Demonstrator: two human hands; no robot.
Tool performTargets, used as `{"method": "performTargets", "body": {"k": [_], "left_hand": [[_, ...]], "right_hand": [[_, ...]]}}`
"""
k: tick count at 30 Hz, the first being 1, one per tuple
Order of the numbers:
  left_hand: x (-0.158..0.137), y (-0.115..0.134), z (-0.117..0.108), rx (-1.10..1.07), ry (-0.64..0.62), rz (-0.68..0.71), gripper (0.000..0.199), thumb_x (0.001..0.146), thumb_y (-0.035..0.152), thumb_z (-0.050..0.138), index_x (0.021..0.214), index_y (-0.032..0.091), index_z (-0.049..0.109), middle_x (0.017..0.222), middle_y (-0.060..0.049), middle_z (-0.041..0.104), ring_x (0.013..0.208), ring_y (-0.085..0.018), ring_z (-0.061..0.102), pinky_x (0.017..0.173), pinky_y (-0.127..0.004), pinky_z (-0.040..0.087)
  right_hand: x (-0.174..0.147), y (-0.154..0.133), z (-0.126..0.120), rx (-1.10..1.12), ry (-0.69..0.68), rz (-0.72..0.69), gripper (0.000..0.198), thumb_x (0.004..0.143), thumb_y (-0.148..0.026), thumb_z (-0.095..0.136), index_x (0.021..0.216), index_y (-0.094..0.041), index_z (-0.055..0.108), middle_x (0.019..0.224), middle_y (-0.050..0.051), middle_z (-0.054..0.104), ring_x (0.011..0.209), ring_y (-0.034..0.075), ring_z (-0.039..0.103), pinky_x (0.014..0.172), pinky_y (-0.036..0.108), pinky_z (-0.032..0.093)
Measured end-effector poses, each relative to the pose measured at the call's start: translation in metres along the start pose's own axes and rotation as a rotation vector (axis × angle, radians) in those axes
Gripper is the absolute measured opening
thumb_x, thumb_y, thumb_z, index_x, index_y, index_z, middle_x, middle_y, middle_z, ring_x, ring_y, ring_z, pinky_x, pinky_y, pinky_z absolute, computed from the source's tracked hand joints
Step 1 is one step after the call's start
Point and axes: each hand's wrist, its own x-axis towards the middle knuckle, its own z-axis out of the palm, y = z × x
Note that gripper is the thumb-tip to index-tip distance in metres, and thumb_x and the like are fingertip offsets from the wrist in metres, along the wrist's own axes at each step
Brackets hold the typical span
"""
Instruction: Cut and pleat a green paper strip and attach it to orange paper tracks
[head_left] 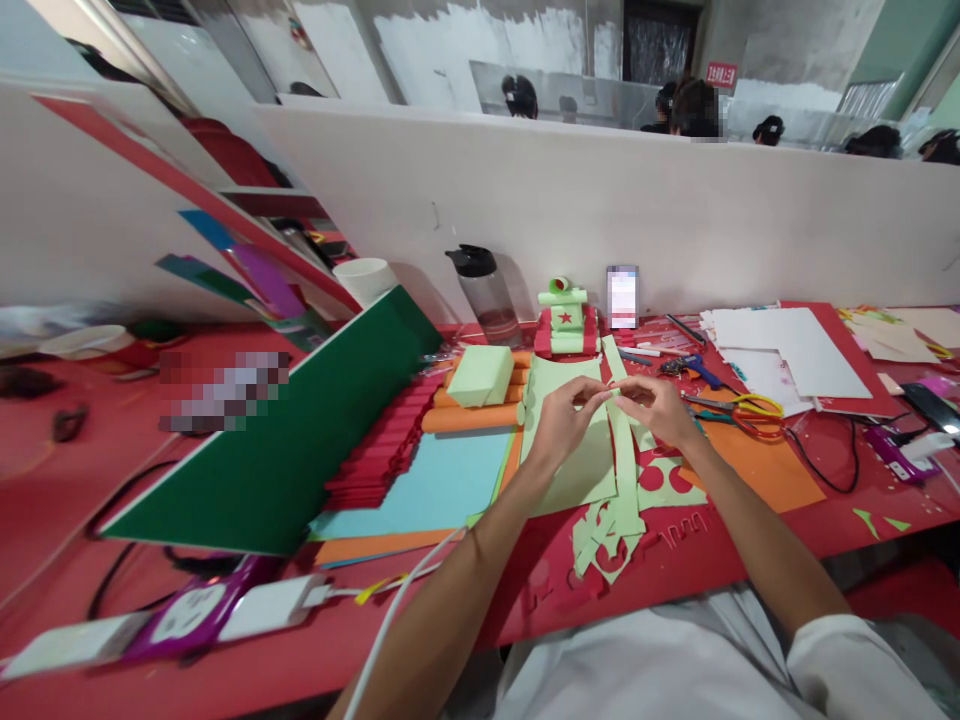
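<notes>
My left hand (568, 415) and my right hand (660, 405) meet over the table, fingertips pinched together on a small piece of light green paper (614, 393). Most of that piece is hidden by the fingers. Below them runs a long light green paper strip (625, 470), over a larger light green sheet (574, 470). Cut scraps (606, 545) of the same colour lie nearer to me. Red circles (654, 484) show on another green piece to the right. Behind my hands stands a paper model (567, 318) in green and red with a red star.
Scissors (739, 405) and a blue glue gun (697, 368) lie to the right. At the left are a green board (285, 440), folded red paper (386, 440), orange rolls (469, 415) and a green paper block (481, 376). A bottle (487, 295) and phone (622, 297) stand behind. A white cable (401, 610) crosses my left forearm.
</notes>
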Motion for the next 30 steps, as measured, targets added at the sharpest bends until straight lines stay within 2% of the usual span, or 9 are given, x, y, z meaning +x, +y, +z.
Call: {"method": "performTargets", "body": {"k": [4, 10, 30], "left_hand": [[-0.0009, -0.0027, 0.0008, 0.034, -0.024, 0.034, 0.026, 0.088, 0.046, 0.066, 0.088, 0.02, 0.072, 0.086, -0.004, 0.074, 0.079, -0.018, 0.067, 0.078, -0.03, 0.054], [-0.0023, -0.0054, 0.0029, -0.031, -0.061, -0.012, 0.028, 0.085, 0.047, 0.07, 0.097, 0.021, 0.073, 0.091, -0.005, 0.076, 0.08, -0.019, 0.069, 0.079, -0.032, 0.056], [-0.0015, -0.0031, 0.0017, 0.043, -0.049, 0.007, 0.023, 0.09, 0.041, 0.062, 0.09, 0.02, 0.072, 0.09, -0.006, 0.073, 0.081, -0.019, 0.067, 0.077, -0.03, 0.054]], "right_hand": [[0.0006, -0.002, 0.0006, -0.004, 0.041, -0.008, 0.022, 0.086, -0.039, 0.07, 0.094, -0.02, 0.075, 0.092, 0.006, 0.076, 0.084, 0.02, 0.071, 0.079, 0.032, 0.056], [0.0031, 0.0004, -0.0004, 0.047, 0.083, 0.051, 0.025, 0.082, -0.044, 0.072, 0.088, -0.021, 0.076, 0.086, 0.005, 0.076, 0.08, 0.021, 0.071, 0.077, 0.033, 0.057], [0.0037, 0.0048, 0.0017, 0.105, 0.078, 0.076, 0.025, 0.079, -0.043, 0.076, 0.087, -0.02, 0.077, 0.089, 0.006, 0.077, 0.083, 0.022, 0.072, 0.082, 0.035, 0.057]]}}
